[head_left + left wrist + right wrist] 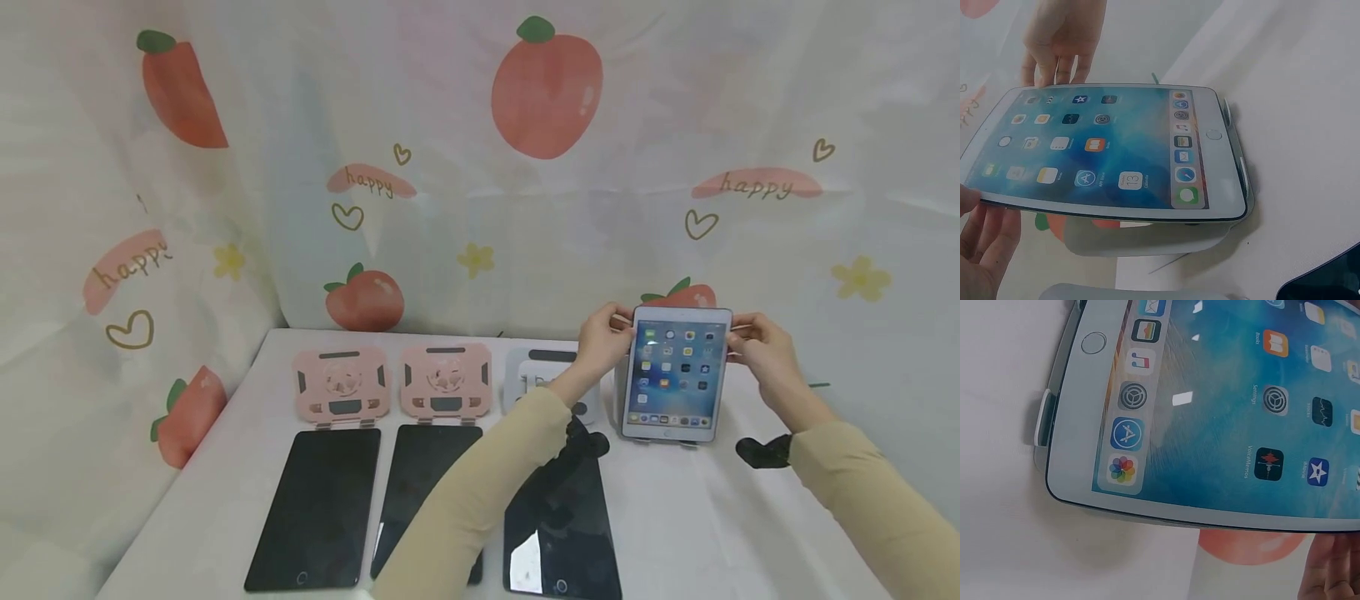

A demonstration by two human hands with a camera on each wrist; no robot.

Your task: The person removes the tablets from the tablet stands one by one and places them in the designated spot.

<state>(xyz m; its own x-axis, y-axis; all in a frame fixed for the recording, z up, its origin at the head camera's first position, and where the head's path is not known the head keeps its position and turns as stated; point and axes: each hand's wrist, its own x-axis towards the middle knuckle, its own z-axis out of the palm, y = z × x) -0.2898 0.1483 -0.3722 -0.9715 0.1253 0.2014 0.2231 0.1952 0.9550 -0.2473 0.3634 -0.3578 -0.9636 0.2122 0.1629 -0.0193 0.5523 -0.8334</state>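
A white-framed tablet (675, 375) with its screen lit and rows of app icons stands upright, leaning back slightly, at the right of the table. Its lower edge sits on the small lips of a pale grey stand (1147, 242), mostly hidden behind it. My left hand (603, 340) pinches the upper left edge, thumb in front and fingers behind in the left wrist view. At the upper right edge, my right hand (765, 354) holds the other side between thumb and fingers. Only part of those right fingers (1334, 569) shows in the right wrist view.
Two pink stands (342, 385) and a grey-white stand (551, 354) line the back. Before them lie dark-screened tablets (318, 508), one partly covered by my left sleeve (465, 500). Behind the table hangs a fruit-printed cloth (435, 100).
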